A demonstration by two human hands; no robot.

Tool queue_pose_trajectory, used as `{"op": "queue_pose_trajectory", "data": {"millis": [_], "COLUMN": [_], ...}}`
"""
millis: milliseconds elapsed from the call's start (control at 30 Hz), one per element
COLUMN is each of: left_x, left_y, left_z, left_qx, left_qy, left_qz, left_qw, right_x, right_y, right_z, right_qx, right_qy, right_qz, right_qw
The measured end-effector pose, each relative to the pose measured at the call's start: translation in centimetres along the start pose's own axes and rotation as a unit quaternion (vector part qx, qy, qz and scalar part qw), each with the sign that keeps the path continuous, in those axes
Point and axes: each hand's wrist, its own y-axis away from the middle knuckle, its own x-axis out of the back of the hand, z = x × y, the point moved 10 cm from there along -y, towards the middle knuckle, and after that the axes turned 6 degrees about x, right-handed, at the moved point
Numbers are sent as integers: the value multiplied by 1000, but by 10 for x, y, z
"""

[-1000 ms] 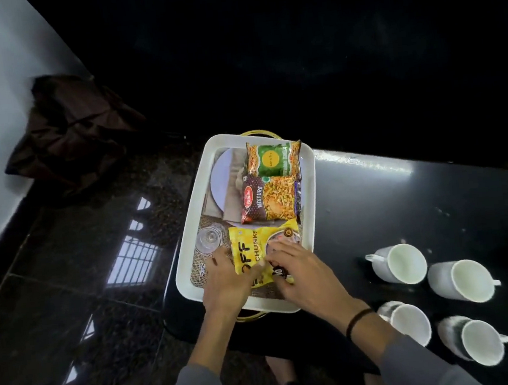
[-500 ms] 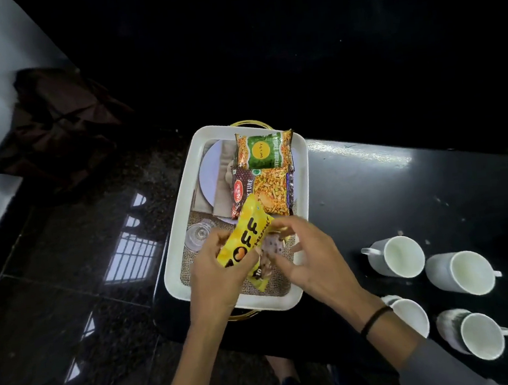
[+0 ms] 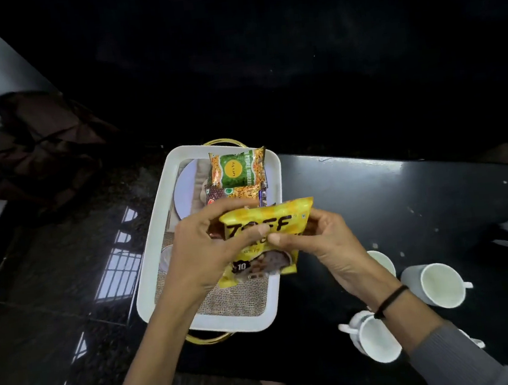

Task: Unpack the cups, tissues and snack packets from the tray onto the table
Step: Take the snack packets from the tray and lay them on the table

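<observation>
1. The black table [image 3: 403, 209] bears the white tray [image 3: 154, 233], which stands at its left end.
2. In the tray: burlap lining [image 3: 241, 299], a pale plate [image 3: 187, 189] and a green snack packet [image 3: 237, 172] at 12 o'clock.
3. White cups [image 3: 435, 286] lie at 4 o'clock of the tray, partly behind the right forearm.
4. The yellow snack packet [image 3: 269, 237] is lifted above the tray, pinched by the left hand [image 3: 202, 253] and the right hand [image 3: 322, 241].

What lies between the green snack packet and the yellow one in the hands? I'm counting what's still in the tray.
In the head view, a dark red packet lies between the green packet and the yellow packet, mostly hidden by them.
</observation>
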Motion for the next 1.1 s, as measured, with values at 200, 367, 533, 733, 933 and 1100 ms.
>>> {"op": "queue_pose_trajectory", "data": {"millis": [200, 367, 533, 733, 933, 1100], "left_x": [-49, -76, -97, -118, -141, -148], "left_y": [-12, -15, -28, -58, -89, -101], "left_z": [-39, -59, -68, -69, -64, -66], "left_qx": [166, 194, 206, 215, 172, 104], "left_qy": [66, 112, 110, 79, -54, -194], "left_qz": [-83, -72, -43, 5, -13, -10], "left_qw": [980, 972, 971, 973, 984, 975], "right_x": [42, 45, 76, 115, 149, 159], "right_y": [8, 16, 10, -11, -31, -47], "right_z": [8, 22, 23, 16, 22, 7], "right_qx": [-52, -126, -122, -112, -82, 26], "right_qy": [-121, -100, -128, -14, 82, 396], "right_qz": [119, 100, 167, 200, 266, 221], "right_qw": [984, 982, 970, 973, 957, 891]}}
